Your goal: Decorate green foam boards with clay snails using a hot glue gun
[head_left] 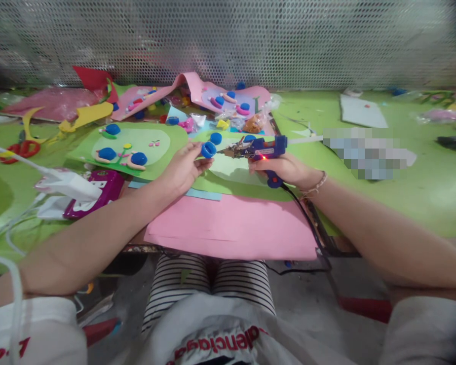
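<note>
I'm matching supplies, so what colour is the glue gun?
The glue gun is blue, shown best in the head view.

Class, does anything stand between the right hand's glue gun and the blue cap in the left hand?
Nothing visible does: the nozzle of the glue gun sits beside the blue cap; whether they touch is unclear.

My left arm [110, 225] reaches in from 8 o'clock, its left hand [185, 166] pinching with the fingertips. My right arm [372, 228] comes from 4 o'clock, the right hand [285, 168] curled in a grip.
</note>
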The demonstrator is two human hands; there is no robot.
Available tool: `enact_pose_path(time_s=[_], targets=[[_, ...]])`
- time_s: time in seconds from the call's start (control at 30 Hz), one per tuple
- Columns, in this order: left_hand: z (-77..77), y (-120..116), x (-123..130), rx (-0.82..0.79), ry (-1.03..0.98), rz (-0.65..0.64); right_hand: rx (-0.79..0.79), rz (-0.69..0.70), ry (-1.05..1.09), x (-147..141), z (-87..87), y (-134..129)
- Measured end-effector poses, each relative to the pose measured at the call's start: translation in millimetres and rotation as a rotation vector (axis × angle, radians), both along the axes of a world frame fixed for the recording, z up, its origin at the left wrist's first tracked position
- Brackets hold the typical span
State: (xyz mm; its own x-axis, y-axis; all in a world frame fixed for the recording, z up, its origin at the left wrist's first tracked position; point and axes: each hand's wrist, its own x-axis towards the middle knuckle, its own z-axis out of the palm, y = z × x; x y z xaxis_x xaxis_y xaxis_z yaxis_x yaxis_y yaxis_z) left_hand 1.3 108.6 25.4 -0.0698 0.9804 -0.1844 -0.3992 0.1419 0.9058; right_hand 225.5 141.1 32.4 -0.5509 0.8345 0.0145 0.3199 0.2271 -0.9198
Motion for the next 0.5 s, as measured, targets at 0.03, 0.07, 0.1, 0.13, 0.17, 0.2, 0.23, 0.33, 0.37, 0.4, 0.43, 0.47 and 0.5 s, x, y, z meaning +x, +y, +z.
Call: enact_pose_path(time_s=[0.03,0.07,0.1,0.13,0.17,0.2,0.23,0.33,0.37,0.4,0.43,0.47,0.5], targets=[[-0.1,0.1,-0.4,-0.002,0.003,0.004,0.005,-0.019,0.002,0.2,0.2,0.9],[-0.3,0.4,-0.8,0.000,0.007,0.007,0.011,-0.047,0.006,0.7,0.7,2.6],[-0.8,0.8,-1.4,0.006,0.012,0.007,0.017,-0.083,0.013,1.6,1.4,5.0],[-1.4,1.4,-2.0,0.014,0.019,0.005,0.022,-0.134,0.031,3.2,2.4,8.4],[-2.1,2.0,-2.6,0.025,0.028,0.002,0.025,-0.199,0.065,5.4,3.8,12.8],[-3.0,2.6,-3.1,0.037,0.042,0.000,0.026,-0.279,0.110,8.5,5.4,17.9],[-3.9,3.2,-3.7,0.052,0.065,0.002,0.023,-0.365,0.174,12.3,7.1,23.8],[-5.8,3.0,-5.4,0.154,0.217,0.025,-0.008,-0.615,0.392,28.0,12.1,43.0],[-5.8,2.0,-6.0,0.213,0.298,0.029,-0.029,-0.663,0.455,33.9,13.2,49.0],[-5.3,0.6,-6.6,0.283,0.390,0.026,-0.050,-0.697,0.502,39.6,13.7,54.5],[-4.3,-1.2,-7.1,0.349,0.486,0.027,-0.065,-0.719,0.544,44.7,13.6,59.2],[-2.7,-3.2,-7.4,0.412,0.576,0.030,-0.074,-0.733,0.582,48.9,13.0,63.1],[-0.8,-5.3,-7.4,0.478,0.664,0.035,-0.084,-0.738,0.613,52.0,11.8,66.1]])
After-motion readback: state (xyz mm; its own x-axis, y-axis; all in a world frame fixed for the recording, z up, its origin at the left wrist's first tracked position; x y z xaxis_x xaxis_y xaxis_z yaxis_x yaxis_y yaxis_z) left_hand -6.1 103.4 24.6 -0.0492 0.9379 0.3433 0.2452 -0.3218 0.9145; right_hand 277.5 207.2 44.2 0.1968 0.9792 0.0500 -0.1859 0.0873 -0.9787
